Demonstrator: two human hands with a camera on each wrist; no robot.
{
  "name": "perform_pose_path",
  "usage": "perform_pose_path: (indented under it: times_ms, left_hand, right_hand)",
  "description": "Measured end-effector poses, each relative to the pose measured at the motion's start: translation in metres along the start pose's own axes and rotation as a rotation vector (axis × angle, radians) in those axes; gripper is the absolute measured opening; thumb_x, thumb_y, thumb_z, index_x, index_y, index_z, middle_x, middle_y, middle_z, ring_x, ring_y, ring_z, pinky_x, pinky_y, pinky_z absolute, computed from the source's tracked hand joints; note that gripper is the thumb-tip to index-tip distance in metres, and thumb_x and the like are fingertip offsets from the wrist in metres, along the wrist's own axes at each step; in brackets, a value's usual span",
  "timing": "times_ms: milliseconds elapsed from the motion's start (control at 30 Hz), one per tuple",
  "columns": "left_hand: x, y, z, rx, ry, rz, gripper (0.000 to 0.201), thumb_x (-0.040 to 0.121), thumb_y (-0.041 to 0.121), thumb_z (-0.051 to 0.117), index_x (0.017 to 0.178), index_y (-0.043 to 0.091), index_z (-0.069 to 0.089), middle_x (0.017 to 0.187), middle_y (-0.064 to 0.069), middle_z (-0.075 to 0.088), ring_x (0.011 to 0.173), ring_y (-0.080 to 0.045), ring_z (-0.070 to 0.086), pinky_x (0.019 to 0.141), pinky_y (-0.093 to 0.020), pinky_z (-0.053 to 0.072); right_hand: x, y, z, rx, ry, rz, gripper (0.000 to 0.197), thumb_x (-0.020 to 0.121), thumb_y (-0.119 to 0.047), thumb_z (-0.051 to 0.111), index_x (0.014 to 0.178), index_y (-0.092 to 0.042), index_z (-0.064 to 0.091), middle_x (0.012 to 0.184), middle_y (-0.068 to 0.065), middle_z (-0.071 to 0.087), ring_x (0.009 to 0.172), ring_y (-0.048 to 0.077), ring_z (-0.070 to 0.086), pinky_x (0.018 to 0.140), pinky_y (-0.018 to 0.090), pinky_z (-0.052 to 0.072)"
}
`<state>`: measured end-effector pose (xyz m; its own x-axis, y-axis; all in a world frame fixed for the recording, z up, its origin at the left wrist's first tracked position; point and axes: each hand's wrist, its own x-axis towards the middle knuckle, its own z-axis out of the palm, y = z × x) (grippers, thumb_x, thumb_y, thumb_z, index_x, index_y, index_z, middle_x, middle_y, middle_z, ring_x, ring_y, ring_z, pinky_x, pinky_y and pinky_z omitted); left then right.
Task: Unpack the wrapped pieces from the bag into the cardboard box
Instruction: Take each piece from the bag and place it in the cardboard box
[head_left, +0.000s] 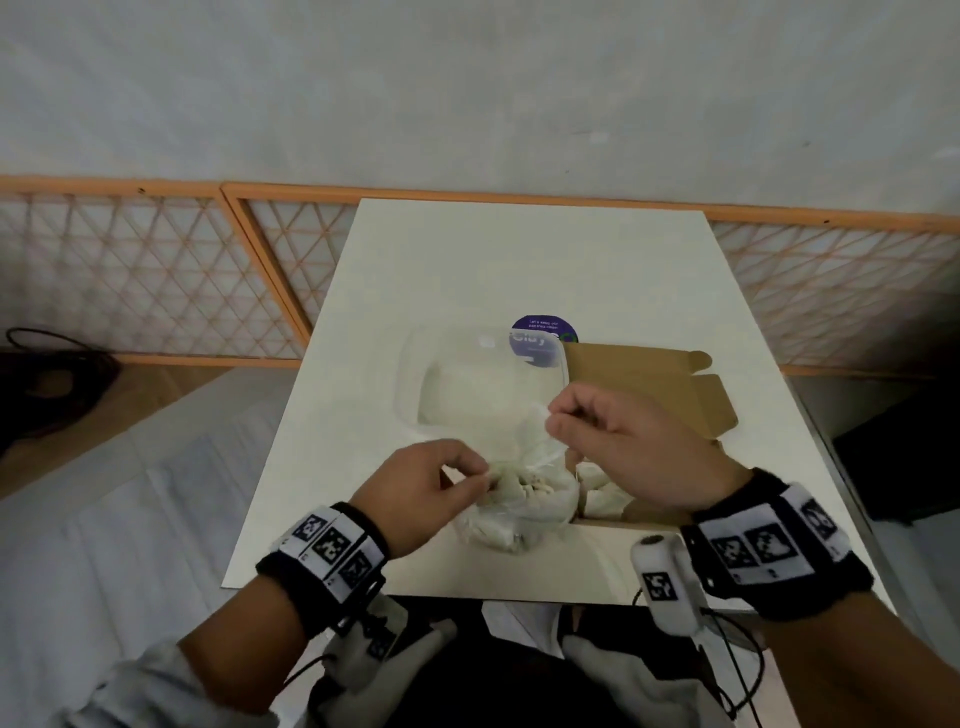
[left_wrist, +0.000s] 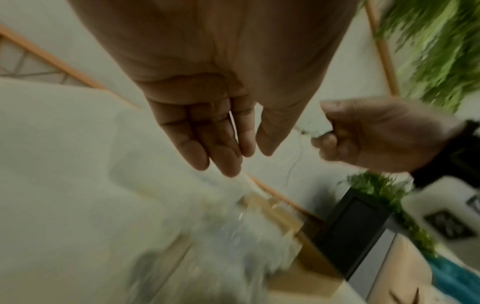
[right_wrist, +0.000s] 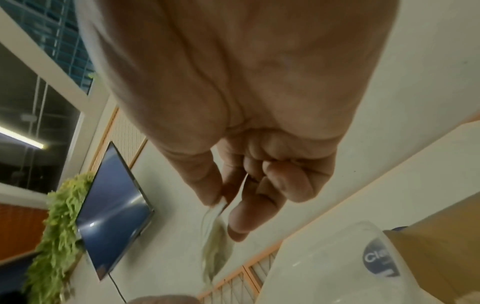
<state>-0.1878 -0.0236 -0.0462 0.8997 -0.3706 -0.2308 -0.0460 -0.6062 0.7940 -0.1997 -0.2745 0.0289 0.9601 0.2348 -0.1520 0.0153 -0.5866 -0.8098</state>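
A clear plastic bag (head_left: 493, 384) with a purple sticker (head_left: 543, 338) stands on the white table (head_left: 467, 260). White wrapped pieces (head_left: 524, 499) bunch in its lower part. My left hand (head_left: 485, 475) pinches the bag's film near the pieces; in the blurred left wrist view its fingers (left_wrist: 221, 148) look nearly straight. My right hand (head_left: 553, 415) pinches the film higher up, thumb against forefinger (right_wrist: 224, 211). The brown cardboard box (head_left: 639, 379) lies open just right of the bag, with white wrapped pieces (head_left: 602, 493) inside, partly hidden by my right hand.
An orange lattice fence (head_left: 156, 270) runs behind the table. A dark cable (head_left: 47, 364) lies on the floor at left. A black object (head_left: 904, 467) stands to the right. A wall screen (right_wrist: 111, 214) and green plants (right_wrist: 59, 226) show in the right wrist view.
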Motion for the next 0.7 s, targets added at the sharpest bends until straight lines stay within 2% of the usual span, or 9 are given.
perform_pose_path:
  times_ms: [100, 200, 267, 367, 433, 467, 567, 600, 700]
  left_hand:
    - [-0.003, 0.027, -0.016, -0.209, 0.093, 0.075, 0.023, 0.091, 0.03, 0.077, 0.112, 0.034, 0.068, 0.104, 0.02, 0.071, 0.088, 0.001, 0.069, 0.076, -0.016, 0.053]
    - [-0.007, 0.058, -0.024, -0.365, 0.049, 0.126, 0.044, 0.085, 0.032, 0.083, 0.124, 0.033, 0.062, 0.12, 0.012, 0.069, 0.107, -0.004, 0.067, 0.088, -0.025, 0.059]
    - [-0.007, 0.073, -0.022, -0.456, -0.039, 0.12, 0.054, 0.082, 0.035, 0.085, 0.129, 0.031, 0.059, 0.119, 0.006, 0.07, 0.103, -0.01, 0.07, 0.087, -0.038, 0.062]
    - [-0.006, 0.08, -0.017, -0.448, -0.077, 0.183, 0.034, 0.092, 0.038, 0.075, 0.122, 0.028, 0.065, 0.097, 0.001, 0.074, 0.083, -0.024, 0.067, 0.08, -0.055, 0.057]
    - [-0.006, 0.079, -0.017, -0.441, -0.058, 0.215, 0.023, 0.094, 0.038, 0.072, 0.109, 0.021, 0.07, 0.088, -0.008, 0.072, 0.074, -0.038, 0.06, 0.069, -0.053, 0.051]
    - [-0.005, 0.078, -0.017, -0.446, -0.035, 0.208, 0.022, 0.093, 0.037, 0.073, 0.103, 0.017, 0.07, 0.085, -0.011, 0.071, 0.071, -0.038, 0.056, 0.066, -0.048, 0.047]
    - [-0.002, 0.074, -0.02, -0.443, 0.024, 0.192, 0.029, 0.086, 0.041, 0.076, 0.094, 0.013, 0.067, 0.079, -0.005, 0.067, 0.07, -0.016, 0.056, 0.07, -0.034, 0.045]
    - [-0.002, 0.073, -0.02, -0.444, 0.028, 0.198, 0.033, 0.084, 0.043, 0.077, 0.092, 0.012, 0.067, 0.081, -0.009, 0.066, 0.072, -0.016, 0.057, 0.071, -0.035, 0.046]
    - [-0.001, 0.071, -0.02, -0.46, 0.023, 0.192, 0.041, 0.079, 0.044, 0.078, 0.088, 0.008, 0.061, 0.088, -0.029, 0.064, 0.074, -0.033, 0.056, 0.072, -0.047, 0.047]
  right_hand:
    - [-0.004, -0.003, -0.008, 0.102, -0.007, -0.018, 0.015, 0.105, -0.024, 0.061, 0.095, -0.014, 0.066, 0.084, -0.004, 0.063, 0.083, 0.023, 0.073, 0.076, 0.029, 0.051]
    - [-0.006, -0.008, -0.009, 0.178, 0.001, -0.062, 0.015, 0.104, -0.022, 0.062, 0.096, -0.01, 0.067, 0.085, 0.006, 0.065, 0.075, 0.016, 0.068, 0.076, 0.03, 0.051]
    - [-0.007, -0.013, -0.009, 0.194, 0.01, -0.098, 0.014, 0.104, -0.022, 0.062, 0.096, -0.012, 0.068, 0.086, 0.009, 0.066, 0.073, 0.013, 0.065, 0.074, 0.032, 0.051]
    - [-0.009, -0.015, -0.009, 0.2, -0.005, -0.142, 0.01, 0.103, -0.02, 0.064, 0.095, -0.016, 0.07, 0.082, -0.002, 0.067, 0.07, 0.011, 0.061, 0.07, 0.03, 0.051]
    - [-0.01, -0.016, -0.009, 0.227, -0.007, -0.15, 0.008, 0.101, -0.016, 0.067, 0.095, -0.018, 0.071, 0.079, -0.008, 0.067, 0.069, 0.009, 0.059, 0.067, 0.024, 0.051]
    - [-0.01, -0.015, -0.009, 0.231, -0.009, -0.15, 0.007, 0.1, -0.014, 0.068, 0.095, -0.017, 0.071, 0.077, -0.011, 0.066, 0.068, 0.007, 0.057, 0.065, 0.022, 0.05]
    - [-0.01, -0.014, -0.01, 0.197, -0.002, -0.137, 0.005, 0.098, -0.012, 0.07, 0.094, -0.015, 0.071, 0.072, -0.016, 0.063, 0.065, 0.002, 0.053, 0.063, 0.016, 0.045]
    - [-0.01, -0.013, -0.009, 0.171, 0.009, -0.125, 0.007, 0.098, -0.011, 0.07, 0.093, -0.017, 0.071, 0.071, -0.018, 0.063, 0.064, 0.0, 0.053, 0.063, 0.015, 0.045]
    - [-0.009, -0.014, -0.008, 0.018, 0.045, -0.082, 0.013, 0.097, -0.015, 0.067, 0.093, -0.026, 0.07, 0.068, -0.024, 0.063, 0.061, 0.002, 0.053, 0.061, 0.017, 0.045]
